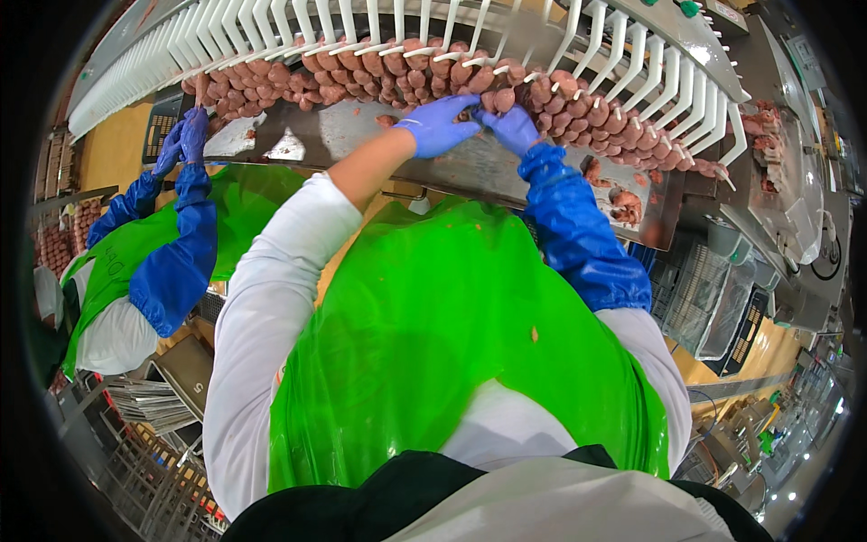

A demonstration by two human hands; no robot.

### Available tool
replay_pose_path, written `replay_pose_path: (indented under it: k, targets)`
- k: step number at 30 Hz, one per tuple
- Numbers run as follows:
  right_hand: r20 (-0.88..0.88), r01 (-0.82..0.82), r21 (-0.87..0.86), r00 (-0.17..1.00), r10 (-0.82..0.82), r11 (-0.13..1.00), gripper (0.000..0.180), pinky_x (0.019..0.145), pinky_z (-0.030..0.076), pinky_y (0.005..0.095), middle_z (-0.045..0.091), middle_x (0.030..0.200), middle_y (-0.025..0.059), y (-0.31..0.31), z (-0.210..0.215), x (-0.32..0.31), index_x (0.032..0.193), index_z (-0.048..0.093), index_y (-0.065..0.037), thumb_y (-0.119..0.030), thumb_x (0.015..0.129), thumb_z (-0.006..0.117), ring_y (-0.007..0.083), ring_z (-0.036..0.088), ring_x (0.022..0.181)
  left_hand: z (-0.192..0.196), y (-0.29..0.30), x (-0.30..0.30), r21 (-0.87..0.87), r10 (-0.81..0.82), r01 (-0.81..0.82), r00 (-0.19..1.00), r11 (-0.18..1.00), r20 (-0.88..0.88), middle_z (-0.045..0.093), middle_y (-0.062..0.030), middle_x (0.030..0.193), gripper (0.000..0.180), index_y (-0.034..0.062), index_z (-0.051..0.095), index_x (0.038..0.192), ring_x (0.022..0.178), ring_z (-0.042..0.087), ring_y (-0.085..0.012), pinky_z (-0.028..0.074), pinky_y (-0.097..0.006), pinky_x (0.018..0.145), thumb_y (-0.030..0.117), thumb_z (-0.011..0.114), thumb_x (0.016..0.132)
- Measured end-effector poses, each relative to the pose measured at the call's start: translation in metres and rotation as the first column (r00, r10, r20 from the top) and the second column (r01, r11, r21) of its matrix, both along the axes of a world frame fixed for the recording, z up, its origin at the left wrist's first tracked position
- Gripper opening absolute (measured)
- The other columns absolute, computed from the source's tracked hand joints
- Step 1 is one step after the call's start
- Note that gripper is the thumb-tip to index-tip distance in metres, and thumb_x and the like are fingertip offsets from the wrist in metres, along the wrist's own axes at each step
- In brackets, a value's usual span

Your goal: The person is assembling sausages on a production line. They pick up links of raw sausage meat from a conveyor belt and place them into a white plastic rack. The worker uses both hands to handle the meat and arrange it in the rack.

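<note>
Strings of short pink sausages [411, 79] hang in loops from a row of white hooks [632, 77] over a metal tray. My left hand [442, 125], in a blue glove, reaches up to the lower ends of the sausages; its thumb and fingers are apart, with a dark gap between them. Close beside it, my blue-gloved right hand [513, 130] has its fingers curled in just under a sausage [498, 99]. What those curled fingers grip is hidden. The two hands meet nearly fingertip to fingertip.
Loose meat scraps [625, 205] lie on the metal tray [361, 144]. At left a co-worker's gloved hands [185, 140] touch the same sausage row. Wire baskets [709, 294] stand at right, a stack of flat trays [149, 402] at lower left. A machine housing [768, 172] borders the right.
</note>
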State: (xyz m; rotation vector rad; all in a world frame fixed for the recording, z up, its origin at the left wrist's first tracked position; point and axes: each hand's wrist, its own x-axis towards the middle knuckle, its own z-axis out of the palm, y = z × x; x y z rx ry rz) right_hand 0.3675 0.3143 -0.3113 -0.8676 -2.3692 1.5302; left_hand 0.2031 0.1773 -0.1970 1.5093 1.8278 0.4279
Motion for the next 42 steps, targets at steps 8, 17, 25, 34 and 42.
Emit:
replay_pose_path:
  k: [8, 17, 25, 34, 42]
  targets:
    - [-0.015, 0.055, -0.434, 0.998, -0.068, 0.899, 0.048, 0.093, 0.048, 0.0329, 0.066, 0.113, 0.0087, -0.057, 0.051, 0.07, 0.12, 0.058, 0.002, -0.028, 0.085, 0.072, 0.0161, 0.06, 0.103, -0.04, 0.034, 0.032, -0.21, 0.258, -0.182, 0.301, 0.961, 0.918, 0.064, -0.0039, 0.114, 0.038, 0.0049, 0.057, 0.124, 0.109, 0.059, -0.0154, 0.045, -0.032, 0.098, 0.022, 0.066, 0.091]
    - [-0.219, -0.025, -0.028, 0.975, 0.018, 0.999, 0.053, 0.093, 0.048, 0.04, 0.063, 0.114, 0.0158, -0.083, 0.059, 0.039, 0.118, 0.058, 0.0, -0.03, 0.078, 0.077, 0.0303, 0.061, 0.106, -0.056, -0.029, 0.017, -0.283, 0.331, -0.187, 0.327, 0.941, 0.885, 0.063, -0.0063, 0.08, 0.023, -0.0005, 0.059, 0.101, 0.072, 0.065, -0.0182, 0.052, -0.03, 0.069, 0.022, 0.058, 0.096]
    - [0.123, -0.269, -0.004, 0.956, 0.267, 0.963, 0.048, 0.083, 0.05, 0.0439, 0.065, 0.102, 0.0217, -0.078, 0.017, 0.056, 0.128, 0.053, -0.015, -0.026, 0.081, 0.063, 0.0379, 0.064, 0.091, -0.045, -0.048, -0.025, -0.314, 0.342, -0.33, 0.03, 0.89, 0.939, 0.06, -0.0046, 0.078, 0.019, 0.0035, 0.059, 0.097, 0.067, 0.059, -0.0162, 0.05, -0.029, 0.061, 0.022, 0.055, 0.097]
    - [0.519, -0.211, 0.203, 0.851, 0.078, 0.956, 0.04, 0.081, 0.051, 0.047, 0.067, 0.106, 0.0212, 0.0, -0.028, 0.208, 0.118, 0.06, -0.015, -0.033, 0.082, 0.06, 0.0405, 0.064, 0.097, -0.065, -0.02, -0.061, -0.243, 0.227, -0.392, -0.087, 0.888, 0.97, 0.061, -0.0064, 0.082, 0.016, 0.0047, 0.059, 0.1, 0.066, 0.059, -0.0202, 0.049, -0.033, 0.061, 0.019, 0.053, 0.096]
    - [0.646, 0.069, -0.186, 0.76, 0.069, 0.98, 0.039, 0.077, 0.052, 0.0395, 0.068, 0.09, 0.0154, 0.024, -0.002, 0.279, 0.103, 0.061, -0.004, -0.036, 0.081, 0.062, 0.0282, 0.069, 0.086, -0.071, -0.009, -0.08, -0.26, 0.27, -0.527, -0.059, 0.809, 0.961, 0.06, -0.007, 0.083, 0.015, 0.0021, 0.059, 0.095, 0.07, 0.057, -0.0187, 0.049, -0.033, 0.066, 0.015, 0.053, 0.096]
